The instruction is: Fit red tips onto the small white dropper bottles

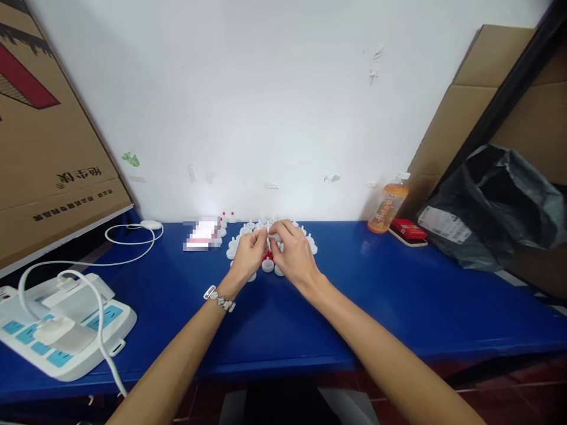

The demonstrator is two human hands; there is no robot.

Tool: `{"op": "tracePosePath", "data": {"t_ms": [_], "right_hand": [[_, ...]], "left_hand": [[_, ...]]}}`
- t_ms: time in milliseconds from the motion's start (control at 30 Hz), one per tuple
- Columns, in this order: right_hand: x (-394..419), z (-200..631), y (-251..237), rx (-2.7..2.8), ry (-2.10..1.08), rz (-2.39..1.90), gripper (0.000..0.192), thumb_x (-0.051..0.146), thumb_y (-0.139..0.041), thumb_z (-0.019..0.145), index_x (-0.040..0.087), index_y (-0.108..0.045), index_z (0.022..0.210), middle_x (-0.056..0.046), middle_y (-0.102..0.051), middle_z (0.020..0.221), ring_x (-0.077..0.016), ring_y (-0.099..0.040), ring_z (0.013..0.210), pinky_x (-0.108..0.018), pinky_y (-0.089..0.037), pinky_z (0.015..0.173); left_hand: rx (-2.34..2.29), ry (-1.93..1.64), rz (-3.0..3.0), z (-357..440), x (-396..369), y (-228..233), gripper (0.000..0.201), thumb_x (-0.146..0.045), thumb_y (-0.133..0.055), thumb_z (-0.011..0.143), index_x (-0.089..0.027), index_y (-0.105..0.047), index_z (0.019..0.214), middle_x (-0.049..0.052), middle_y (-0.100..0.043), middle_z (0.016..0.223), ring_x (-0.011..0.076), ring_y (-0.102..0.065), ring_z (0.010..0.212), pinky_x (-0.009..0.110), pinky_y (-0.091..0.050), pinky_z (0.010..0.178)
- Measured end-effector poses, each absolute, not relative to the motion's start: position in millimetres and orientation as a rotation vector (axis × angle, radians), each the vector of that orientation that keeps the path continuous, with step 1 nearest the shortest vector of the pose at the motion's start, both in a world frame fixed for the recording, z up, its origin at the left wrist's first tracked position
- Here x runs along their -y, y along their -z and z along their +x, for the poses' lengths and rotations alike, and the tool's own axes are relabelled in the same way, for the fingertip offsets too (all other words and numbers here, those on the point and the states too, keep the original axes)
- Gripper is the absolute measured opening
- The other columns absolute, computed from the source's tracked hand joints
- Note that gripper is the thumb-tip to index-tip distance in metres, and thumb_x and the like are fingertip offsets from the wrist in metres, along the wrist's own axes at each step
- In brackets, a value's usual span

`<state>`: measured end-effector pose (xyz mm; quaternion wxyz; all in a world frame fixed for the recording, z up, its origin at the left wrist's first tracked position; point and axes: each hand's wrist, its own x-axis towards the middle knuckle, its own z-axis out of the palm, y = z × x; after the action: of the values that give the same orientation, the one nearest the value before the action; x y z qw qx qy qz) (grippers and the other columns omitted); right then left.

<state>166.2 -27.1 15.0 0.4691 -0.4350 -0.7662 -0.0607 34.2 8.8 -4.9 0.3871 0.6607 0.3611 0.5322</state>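
Both hands pinched together over white caps, desk's back edge, centre.
Left hand [248,251] and right hand [292,251] meet fingertip to fingertip, gripping one small white cap [273,237]; caps [267,265] too clustered to count; one bottle [388,208].

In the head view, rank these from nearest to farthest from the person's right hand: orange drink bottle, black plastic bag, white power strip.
From the right hand:
1. Orange drink bottle, to its right, by the wall.
2. Black plastic bag, further right, beyond the bottle.
3. White power strip, far left, on the near edge of the blue table.
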Motion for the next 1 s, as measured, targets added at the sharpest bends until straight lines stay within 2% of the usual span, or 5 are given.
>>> {"op": "tracePosePath", "data": {"t_ms": [367, 567, 667, 900, 1000], "right_hand": [[25, 160, -8, 1.861, 0.178, -1.091, 0.020, 0.006, -0.045, 0.085, 0.020, -0.059, 0.088, -0.008, -0.060, 0.103, -0.0210, -0.056, 0.085, -0.034, -0.044, 0.078], [23, 172, -6, 1.723, -0.175, -1.033, 0.014, 0.014, -0.052, 0.081, 0.021, -0.059, 0.092, -0.003, -0.063, 0.091, -0.0168, -0.056, 0.073, -0.029, -0.046, 0.071], [25, 174, -6, 1.703, -0.244, -1.031, 0.021, 0.015, -0.054, 0.080, 0.021, -0.060, 0.100, -0.002, -0.066, 0.095, -0.0161, -0.057, 0.073, -0.029, -0.047, 0.072], [28, 171, -10, 1.770, -0.223, -0.964, 0.022, 0.013, -0.049, 0.081, 0.020, -0.060, 0.098, -0.005, -0.066, 0.098, -0.0181, -0.060, 0.082, -0.030, -0.048, 0.075], [28, 172, -9, 1.746, -0.228, -0.979, 0.020, 0.015, -0.050, 0.081, 0.020, -0.061, 0.099, -0.005, -0.066, 0.098, -0.0186, -0.060, 0.083, -0.031, -0.048, 0.077]], "left_hand": [[-0.884, -1.175, 1.355, 36, -2, -1, 0.041, -0.048, -0.055, 0.086, -0.021, -0.035, 0.062, -0.009, -0.025, 0.053, 0.0069, -0.026, 0.045, 0.023, -0.025, 0.045], [-1.103, -1.157, 2.210, 15, 8, -10, 0.031, -0.044, -0.036, 0.100, -0.021, -0.049, 0.083, -0.001, -0.051, 0.073, 0.0156, -0.049, 0.068, 0.030, -0.040, 0.068], [-1.025, -1.095, 2.519, 11, 11, -14, 0.025, -0.034, -0.032, 0.102, -0.021, -0.050, 0.089, 0.003, -0.053, 0.090, 0.0178, -0.052, 0.082, 0.032, -0.040, 0.079], [-1.104, -1.115, 2.468, 15, 7, -10, 0.036, -0.033, -0.030, 0.103, -0.021, -0.042, 0.071, -0.002, -0.046, 0.066, 0.0142, -0.045, 0.062, 0.029, -0.033, 0.061], [-1.131, -1.097, 2.529, 15, 10, -12, 0.030, -0.034, -0.033, 0.102, -0.021, -0.047, 0.079, -0.001, -0.051, 0.073, 0.0158, -0.049, 0.068, 0.029, -0.036, 0.065]]}}
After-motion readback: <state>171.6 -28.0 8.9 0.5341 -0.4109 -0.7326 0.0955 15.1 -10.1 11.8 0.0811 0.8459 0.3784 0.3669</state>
